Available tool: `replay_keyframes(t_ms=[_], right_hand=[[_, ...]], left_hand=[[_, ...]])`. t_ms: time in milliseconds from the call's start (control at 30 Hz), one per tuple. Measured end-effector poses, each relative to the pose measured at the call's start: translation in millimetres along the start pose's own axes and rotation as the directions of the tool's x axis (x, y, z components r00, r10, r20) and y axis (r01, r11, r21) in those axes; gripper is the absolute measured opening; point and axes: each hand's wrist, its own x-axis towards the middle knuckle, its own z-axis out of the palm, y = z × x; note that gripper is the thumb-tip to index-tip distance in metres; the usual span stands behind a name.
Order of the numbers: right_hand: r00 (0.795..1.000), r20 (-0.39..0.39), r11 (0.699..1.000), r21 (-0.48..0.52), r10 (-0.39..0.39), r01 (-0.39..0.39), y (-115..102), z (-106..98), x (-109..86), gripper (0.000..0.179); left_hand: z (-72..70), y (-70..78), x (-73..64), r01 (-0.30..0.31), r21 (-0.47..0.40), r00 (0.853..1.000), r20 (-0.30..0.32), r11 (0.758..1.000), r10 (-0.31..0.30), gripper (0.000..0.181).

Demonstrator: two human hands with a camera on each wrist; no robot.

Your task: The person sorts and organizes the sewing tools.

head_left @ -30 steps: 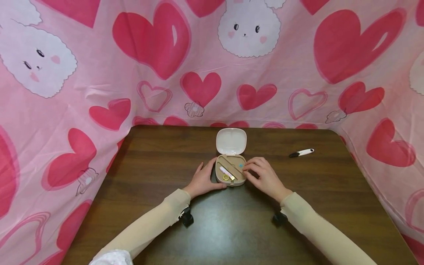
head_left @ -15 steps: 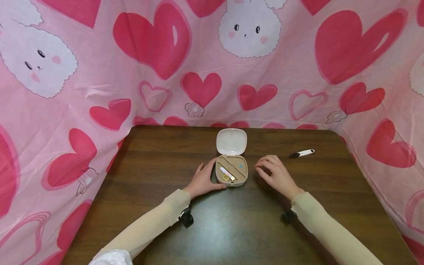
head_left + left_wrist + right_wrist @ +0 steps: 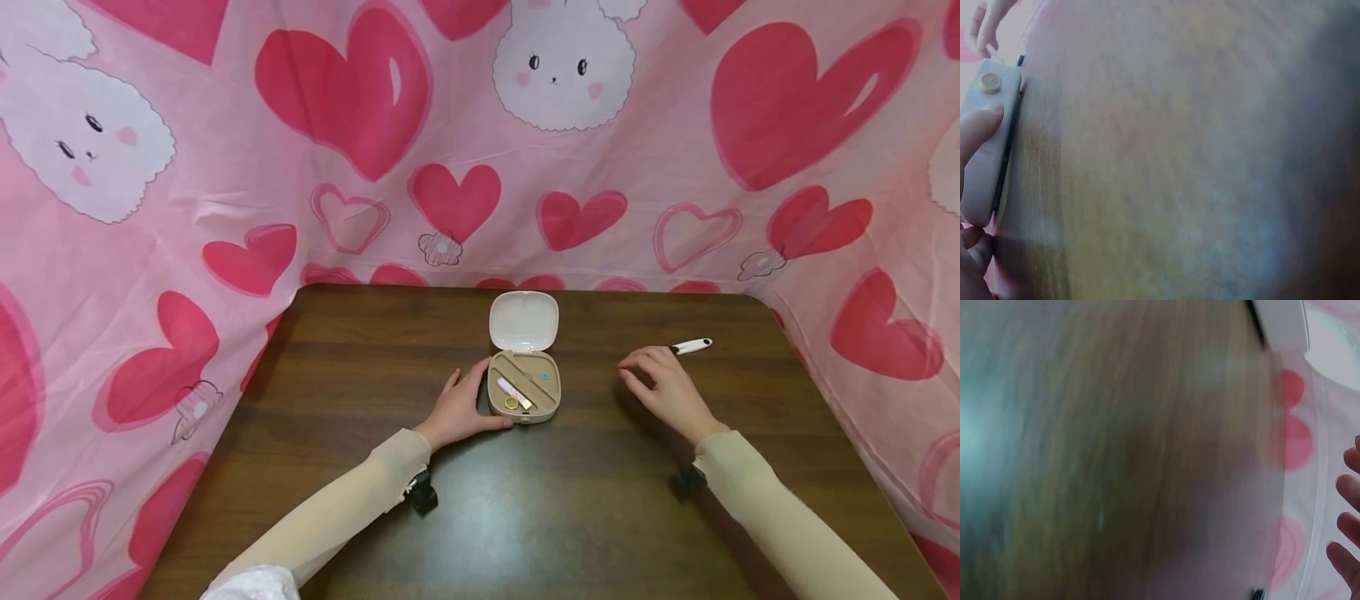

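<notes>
A small beige storage case (image 3: 536, 364) lies on the table with its white lid (image 3: 523, 321) raised at the back. My left hand (image 3: 457, 408) grips it from the left, thumb on the front wall near a round clasp (image 3: 990, 82) in the left wrist view. Inside the case are a small white printed stick (image 3: 512, 390) with a gold end, a gold ring (image 3: 512, 402) and a tiny blue piece (image 3: 545, 376). To the right, above the table, my right hand (image 3: 667, 392) is apart from the case, fingers loosely bent, with nothing seen between them.
A slim white-and-black handled tool (image 3: 693, 345) lies just beyond my right hand, its dark end hidden by the fingers. The brown wooden table (image 3: 375, 358) is enclosed by pink heart-patterned cloth (image 3: 465, 100).
My right hand has drawn away from the case's right compartment and moved right, close to the slim tool. My left hand and the case have stayed where they were.
</notes>
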Motion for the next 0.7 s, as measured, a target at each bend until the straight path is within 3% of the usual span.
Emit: replay_keyframes(t_ms=[700], right_hand=[[0.994,-0.02,0.992,-0.063,0.106,-0.107,62,-28,-8.5,0.015]], left_hand=[[0.4,-0.3,-0.1,0.0,0.006,1.0,-0.001,1.0,0.0,0.111]])
